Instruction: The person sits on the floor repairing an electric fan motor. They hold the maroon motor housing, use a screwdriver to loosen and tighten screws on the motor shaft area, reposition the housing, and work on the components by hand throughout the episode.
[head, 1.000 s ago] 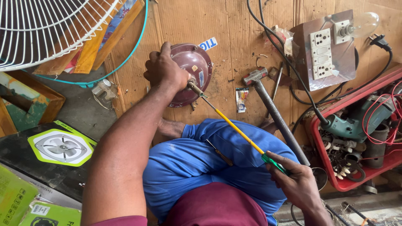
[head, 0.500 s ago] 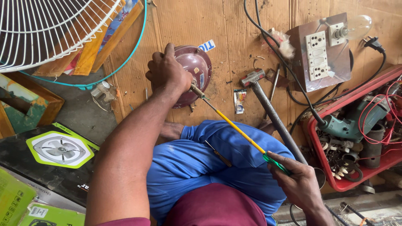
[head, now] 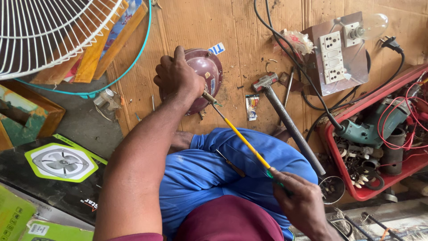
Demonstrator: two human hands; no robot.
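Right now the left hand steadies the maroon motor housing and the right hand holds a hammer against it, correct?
Not quite. In the head view the right hand holds a yellow screwdriver, not the hammer, which lies untouched. The left hand does steady the housing.

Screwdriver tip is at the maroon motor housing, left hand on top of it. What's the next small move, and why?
Probably a slow turn of the screwdriver with the right hand, while the left hand presses the housing down. The tip already meets the housing's near edge by the left hand, and the long shaft runs at a slant, so it could slip if the housing shifts.
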